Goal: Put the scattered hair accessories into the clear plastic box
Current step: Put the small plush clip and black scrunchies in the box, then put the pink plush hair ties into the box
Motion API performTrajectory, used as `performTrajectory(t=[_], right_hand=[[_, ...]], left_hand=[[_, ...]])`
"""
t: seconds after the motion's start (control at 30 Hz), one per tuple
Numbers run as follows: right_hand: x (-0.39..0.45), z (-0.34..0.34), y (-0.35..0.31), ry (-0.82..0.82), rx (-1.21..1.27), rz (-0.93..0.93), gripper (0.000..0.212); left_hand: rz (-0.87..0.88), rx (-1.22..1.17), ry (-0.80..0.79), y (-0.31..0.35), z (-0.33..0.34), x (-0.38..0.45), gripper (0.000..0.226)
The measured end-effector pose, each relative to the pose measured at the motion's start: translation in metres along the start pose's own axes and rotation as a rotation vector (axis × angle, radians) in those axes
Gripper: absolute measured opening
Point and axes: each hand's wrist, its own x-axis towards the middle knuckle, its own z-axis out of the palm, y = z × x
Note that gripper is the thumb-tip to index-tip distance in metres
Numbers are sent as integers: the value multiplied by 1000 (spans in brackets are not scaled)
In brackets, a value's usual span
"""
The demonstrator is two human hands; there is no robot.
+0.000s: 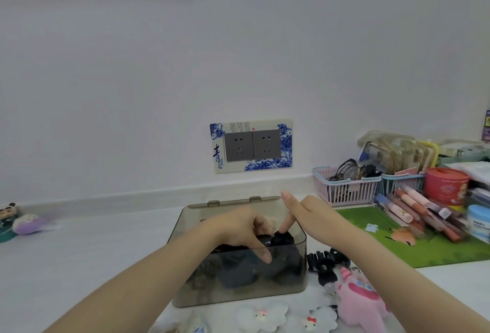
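Both hands worked inside the clear plastic box (238, 293) at centre: left hand (240, 229) clutched a dark hair accessory (261, 240), right hand (309, 209) spread, pressing one finger down; black claw clips (324, 262) waited beside it; socket plate (252, 145) read "青".

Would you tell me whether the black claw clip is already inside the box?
No, the black claw clip lies on the table just right of the box.
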Motion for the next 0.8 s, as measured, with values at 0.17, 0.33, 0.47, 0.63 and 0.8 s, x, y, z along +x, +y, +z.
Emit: performTrajectory(t=[0.17,0.33,0.47,0.63,0.8], right_hand=[[-9,-3,0,27,33,-15,67],[-21,-7,6,55,72,-34,59],[-35,-16,8,95,53,-18,55],[-70,-31,14,146,32,34,53],[-95,-39,29,96,5,90,48]], left_hand=[[28,-34,9,-3,2,-5,52],[31,-98,47,-7,1,-10,37],[57,-157,185,3,-1,-20,24],[87,-174,367,27,8,-40,22],[165,-188,470,57,21,-64,18]])
